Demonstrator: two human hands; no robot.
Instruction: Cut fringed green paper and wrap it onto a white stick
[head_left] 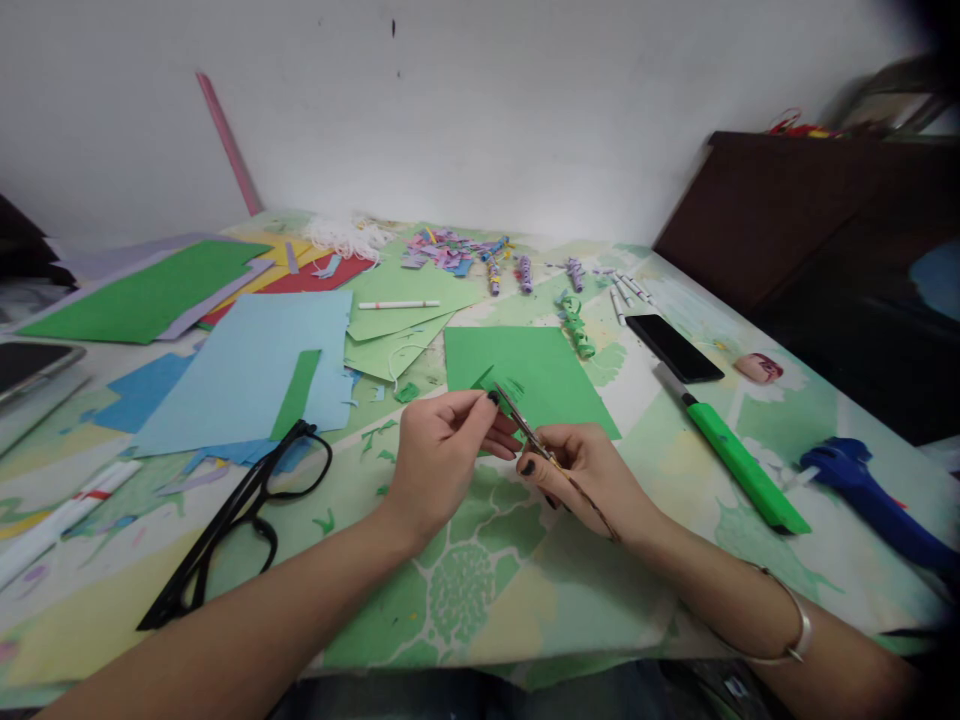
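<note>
My left hand [450, 450] is closed in a pinch on a small green paper piece [486, 377]. In my right hand [589, 470] are slim metal scissors [529, 430], held by the handles, with the blades pointing up and left toward the left fingertips. The blades are beside the paper piece; whether they touch it I cannot tell. Under and beyond both hands lies a green paper sheet [540, 360]. Small green scraps [326, 520] are scattered on the patterned tablecloth left of my left hand.
Black glasses [255, 500] and a light blue sheet [247, 360] lie left. On the right are a black phone [673, 348], a green utility knife [742, 465] and a blue-handled tool [877, 490]. Curled paper rolls [526, 275], paper bits [446, 250] and white string [345, 237] sit at the back.
</note>
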